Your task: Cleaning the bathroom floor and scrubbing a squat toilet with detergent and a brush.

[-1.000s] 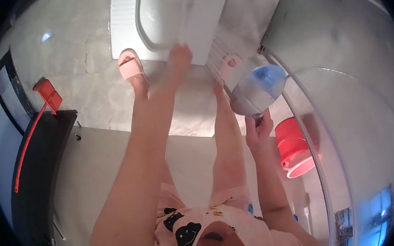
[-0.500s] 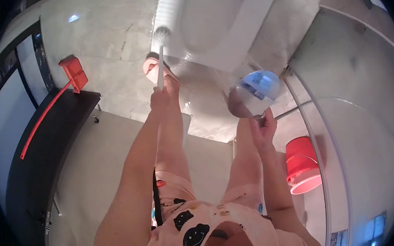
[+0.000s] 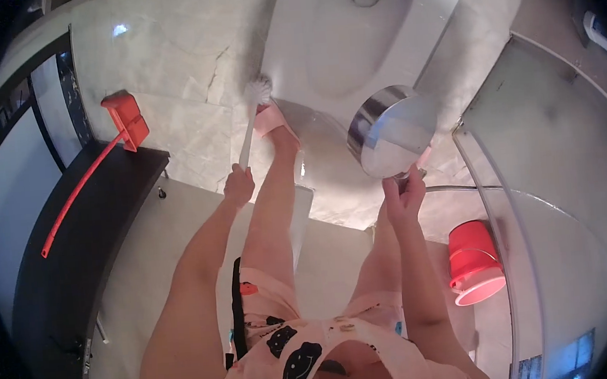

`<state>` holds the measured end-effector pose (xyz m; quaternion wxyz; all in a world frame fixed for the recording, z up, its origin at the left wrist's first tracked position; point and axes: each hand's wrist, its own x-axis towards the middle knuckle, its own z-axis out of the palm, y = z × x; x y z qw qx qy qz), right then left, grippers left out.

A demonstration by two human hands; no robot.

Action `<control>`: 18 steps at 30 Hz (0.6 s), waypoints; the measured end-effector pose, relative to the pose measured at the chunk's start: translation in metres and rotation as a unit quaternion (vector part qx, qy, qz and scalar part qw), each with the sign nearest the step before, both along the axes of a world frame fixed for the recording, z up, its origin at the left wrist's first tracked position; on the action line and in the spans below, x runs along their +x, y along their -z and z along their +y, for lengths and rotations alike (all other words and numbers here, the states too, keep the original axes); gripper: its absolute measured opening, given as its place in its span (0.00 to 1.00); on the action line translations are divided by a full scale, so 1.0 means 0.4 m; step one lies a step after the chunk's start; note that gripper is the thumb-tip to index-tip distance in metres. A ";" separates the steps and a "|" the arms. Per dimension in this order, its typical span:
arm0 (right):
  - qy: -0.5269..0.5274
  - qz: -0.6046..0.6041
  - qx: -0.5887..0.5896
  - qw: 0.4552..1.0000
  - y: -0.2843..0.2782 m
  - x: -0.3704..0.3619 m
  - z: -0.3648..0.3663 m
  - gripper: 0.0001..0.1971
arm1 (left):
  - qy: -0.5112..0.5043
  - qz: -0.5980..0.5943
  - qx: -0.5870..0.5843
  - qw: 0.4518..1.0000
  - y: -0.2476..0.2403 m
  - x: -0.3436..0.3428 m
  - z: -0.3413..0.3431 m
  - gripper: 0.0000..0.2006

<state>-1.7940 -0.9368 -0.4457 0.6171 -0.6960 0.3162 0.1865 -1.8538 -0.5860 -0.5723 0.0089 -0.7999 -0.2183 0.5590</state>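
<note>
My left hand (image 3: 240, 185) is closed round the white handle of a toilet brush (image 3: 247, 144). Its bristle head (image 3: 260, 89) is up beside the near left corner of the squat toilet (image 3: 353, 89), over my pink slipper (image 3: 271, 118). In my right hand (image 3: 405, 194), the fingers grip the short handle of a shiny round metal dipper (image 3: 393, 136). The dipper is tilted in front of the toilet's near right edge. Whether water is inside I cannot tell. The toilet is a pale basin with a round drain at its far end.
A red long-handled dustpan (image 3: 127, 123) lies on a black bench (image 3: 73, 257) at the left. To the right, a red bucket (image 3: 470, 244) with a pink basin (image 3: 481, 288) is beside a glass panel (image 3: 483, 161). The tiled floor (image 3: 188, 77) looks wet.
The brush head has come away from the toilet's left edge, toward me, and my left hand has drawn back. The dipper has turned in my right hand. The whole view has shifted slightly.
</note>
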 end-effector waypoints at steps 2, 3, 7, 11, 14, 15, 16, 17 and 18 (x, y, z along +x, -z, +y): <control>-0.044 0.010 -0.018 0.999 0.006 -0.027 0.010 0.11 | 0.025 -0.096 -0.048 0.994 0.005 0.059 0.030 0.25; -0.038 0.007 -0.008 0.999 0.002 -0.002 0.037 0.11 | 0.063 -0.153 -0.031 0.986 0.052 0.153 0.052 0.23; -0.147 -0.021 -0.132 0.980 0.037 0.050 0.087 0.12 | 0.141 -0.318 -0.103 0.932 0.183 0.675 -0.083 0.14; -0.021 -0.063 -0.032 0.997 0.031 0.099 0.099 0.11 | 0.385 -0.159 -0.154 0.896 0.161 0.549 0.010 0.20; 0.016 -0.058 -0.043 0.997 0.013 0.085 0.102 0.10 | 0.043 -0.047 -0.048 0.997 0.045 0.181 0.096 0.22; 0.014 -0.056 -0.048 0.997 0.012 0.073 0.091 0.10 | 0.060 -0.034 -0.046 0.997 0.000 0.134 0.084 0.24; -0.003 -0.052 -0.056 0.997 0.013 0.058 0.087 0.10 | 0.060 -0.033 -0.042 0.997 -0.014 0.148 0.085 0.24; -0.021 -0.049 -0.065 0.996 0.019 0.056 0.088 0.10 | 0.057 -0.064 -0.063 0.994 -0.005 0.175 0.082 0.24; 0.002 -0.074 -0.043 0.996 0.021 0.059 0.096 0.11 | 0.053 -0.094 -0.086 0.990 0.017 0.207 0.073 0.24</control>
